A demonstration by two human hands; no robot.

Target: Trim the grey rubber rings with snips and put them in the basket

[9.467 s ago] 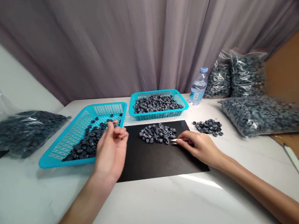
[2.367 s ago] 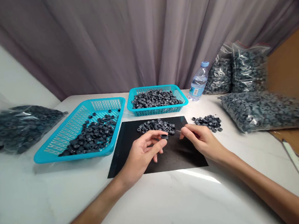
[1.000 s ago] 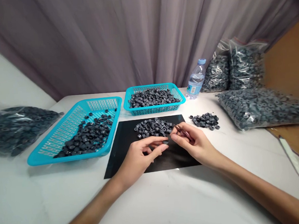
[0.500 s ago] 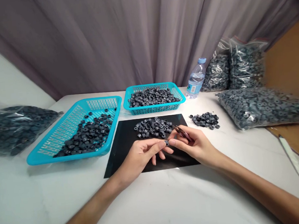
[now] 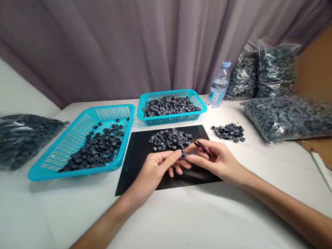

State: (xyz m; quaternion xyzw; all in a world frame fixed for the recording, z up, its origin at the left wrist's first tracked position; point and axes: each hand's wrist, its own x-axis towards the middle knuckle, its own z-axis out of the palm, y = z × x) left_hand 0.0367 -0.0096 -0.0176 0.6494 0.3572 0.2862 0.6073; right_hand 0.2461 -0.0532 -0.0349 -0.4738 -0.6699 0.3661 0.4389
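Observation:
Between the thumb and forefinger of my left hand (image 5: 155, 170) is a small dark grey ring (image 5: 184, 155), its round hole facing me. My right hand (image 5: 220, 160) keeps a pair of dark reddish tweezers (image 5: 205, 149) tucked in its fingers, tips pointing up and left. The right thumb and forefinger are close to the ring; whether they touch it I cannot tell. Both hands are over the black mat (image 5: 130, 162). Just beyond the fingers lies a heap of similar grey rings (image 5: 170, 139) on that mat.
A large blue basket (image 5: 42, 172) with grey rings stands left; a smaller blue basket (image 5: 173, 119) of rings stands behind the mat. Right are a loose ring pile (image 5: 229, 132), a water bottle (image 5: 219, 87), a filled bag (image 5: 293, 119) and a white-handled tool (image 5: 327, 176). Another bag (image 5: 18, 137) lies left.
The ring has turned in my left fingers, so its hole shows more plainly. My right thumb and forefinger have shifted slightly around it. The tweezers stay in my right hand.

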